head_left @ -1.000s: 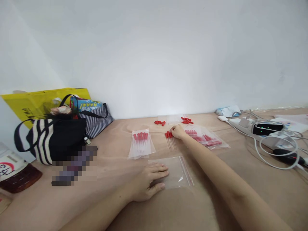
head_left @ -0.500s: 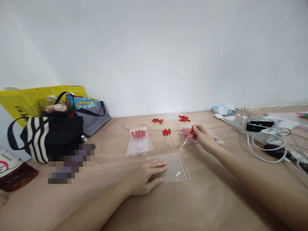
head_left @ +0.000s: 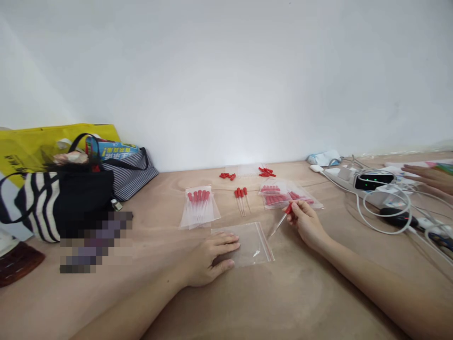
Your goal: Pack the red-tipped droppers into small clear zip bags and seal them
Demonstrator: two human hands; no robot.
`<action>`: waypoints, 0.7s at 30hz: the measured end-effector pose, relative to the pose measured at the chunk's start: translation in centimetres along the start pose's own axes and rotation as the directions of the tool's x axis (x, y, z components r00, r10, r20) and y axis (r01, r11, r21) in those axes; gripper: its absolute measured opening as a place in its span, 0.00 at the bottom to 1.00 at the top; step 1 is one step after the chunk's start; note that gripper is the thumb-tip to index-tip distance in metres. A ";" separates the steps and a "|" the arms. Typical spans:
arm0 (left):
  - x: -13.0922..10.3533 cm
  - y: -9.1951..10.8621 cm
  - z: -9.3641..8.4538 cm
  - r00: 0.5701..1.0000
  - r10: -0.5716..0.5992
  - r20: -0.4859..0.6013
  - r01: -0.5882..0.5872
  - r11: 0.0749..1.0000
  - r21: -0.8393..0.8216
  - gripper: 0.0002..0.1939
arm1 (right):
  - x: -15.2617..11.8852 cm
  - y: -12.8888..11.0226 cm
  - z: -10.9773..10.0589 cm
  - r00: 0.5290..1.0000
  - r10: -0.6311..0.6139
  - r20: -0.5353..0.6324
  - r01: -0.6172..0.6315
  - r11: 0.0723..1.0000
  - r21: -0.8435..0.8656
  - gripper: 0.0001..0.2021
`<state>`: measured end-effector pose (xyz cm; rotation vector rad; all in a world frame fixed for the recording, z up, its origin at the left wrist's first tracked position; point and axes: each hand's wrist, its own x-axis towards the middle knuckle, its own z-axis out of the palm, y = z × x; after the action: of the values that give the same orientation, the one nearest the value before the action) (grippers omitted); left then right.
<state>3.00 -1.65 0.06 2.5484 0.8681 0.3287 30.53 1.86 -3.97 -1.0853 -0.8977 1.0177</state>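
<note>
My left hand (head_left: 215, 257) lies with fingers spread on a clear zip-lock bag (head_left: 247, 243), which is flat on the table. In my right hand (head_left: 306, 222) a dropper (head_left: 281, 223) is pinched by its red rubber bulb. Its thin glass tip slants down to the left, close to the bag's zip edge. Beyond the bag lie several red-bulbed droppers (head_left: 242, 200) side by side. Left of them, bags of droppers (head_left: 198, 210) overlap in a stack. Bags of red bulbs (head_left: 283, 196) rest behind my right hand.
Loose red bulbs (head_left: 267, 172) and glass tubes (head_left: 246, 171) lie by the wall. A black striped bag (head_left: 78, 200) and a yellow bag (head_left: 21, 146) stand left. A power strip (head_left: 345, 179) with tangled cables sits right, near another person's hand (head_left: 428, 177).
My right hand has come nearer and slightly right with the dropper, away from the bulb bags. My left hand stays on the bag. Another person's hand has appeared at the right edge.
</note>
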 end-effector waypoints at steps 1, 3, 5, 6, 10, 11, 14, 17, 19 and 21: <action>0.0 0.0 0.0 1.000 -0.001 -0.002 0.001 1.000 -0.005 0.19 | 0.0 -0.1 -0.1 1.000 0.001 0.000 -0.001 1.000 -0.004 0.19; 0.0 0.1 -0.1 1.000 -0.004 -0.010 0.004 1.000 -0.017 0.19 | -0.2 -0.1 -0.1 1.000 0.006 0.010 -0.005 1.000 -0.020 0.19; 0.1 0.2 -0.1 1.000 0.000 -0.016 0.000 1.000 -0.029 0.19 | -0.3 -0.2 -0.1 1.000 0.008 0.017 -0.007 0.999 -0.033 0.19; 0.1 0.2 -0.1 1.000 0.003 -0.017 -0.004 0.999 -0.031 0.19 | -0.4 -0.2 0.0 1.000 0.010 0.018 -0.009 0.999 -0.033 0.19; 0.0 0.1 -0.1 1.000 0.008 -0.014 -0.009 0.999 -0.031 0.19 | -0.4 -0.1 0.1 0.999 0.030 0.031 -0.030 0.999 -0.013 0.19; 0.0 0.0 0.0 1.000 0.006 -0.011 -0.006 1.000 -0.027 0.19 | -0.4 0.0 0.1 0.999 0.037 0.032 -0.037 0.999 -0.006 0.19; 0.0 0.0 0.0 1.000 0.002 -0.009 -0.002 1.000 -0.021 0.19 | -0.5 0.1 0.1 0.998 0.054 0.036 -0.055 0.998 0.023 0.19; 0.0 0.0 0.0 1.000 0.007 -0.025 -0.008 1.000 -0.030 0.19 | -0.8 0.1 0.2 0.996 0.083 0.044 -0.086 0.995 0.055 0.18; 0.0 0.1 0.0 1.000 0.008 -0.027 -0.008 1.000 -0.029 0.19 | -1.1 0.0 0.4 0.992 0.107 0.061 -0.111 0.992 0.066 0.17; 0.0 0.2 -0.1 1.000 0.001 -0.024 -0.002 1.000 -0.022 0.19 | -1.5 0.0 0.6 0.988 0.123 0.091 -0.129 0.989 0.065 0.16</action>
<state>3.12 -1.78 0.24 2.5297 0.8667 0.3680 29.53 0.59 -3.97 -1.0551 -0.8637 1.2006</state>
